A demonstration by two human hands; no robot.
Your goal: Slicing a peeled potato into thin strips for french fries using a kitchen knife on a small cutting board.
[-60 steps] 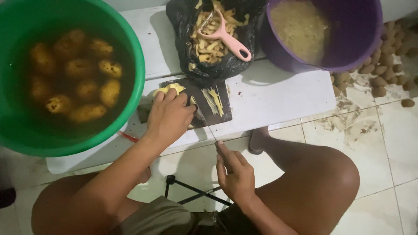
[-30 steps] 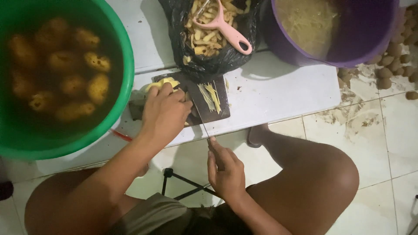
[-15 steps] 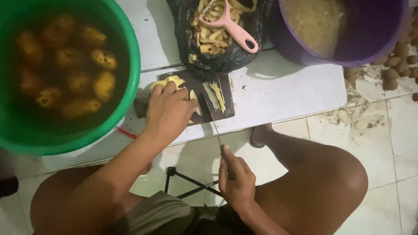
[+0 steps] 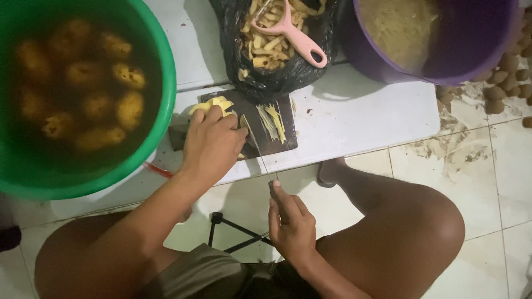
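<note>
Two hands working. Left hand (image 4: pixel 212 145) presses yellow potato (image 4: pixel 212 105) onto dark cutting board (image 4: pixel 275 143), fingers curled close together over it, potato poking out beyond fingertips. Right hand (image 4: pixel 289 221) wrapped tight round handle of knife (image 4: pixel 256 147), forefinger laid along top; blade touches left fingertips. Cut strips (image 4: pixel 274 122) just past blade, away from fingers. Green tub (image 4: pixel 166 111) beside left knuckles.

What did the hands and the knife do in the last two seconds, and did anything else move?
The right hand keeps sawing the knife back and forth through the yellow potato, which the left hand still pins to the dark cutting board. Nothing was picked up or let go. The green tub, purple tub and pink peeler stayed put.
</note>
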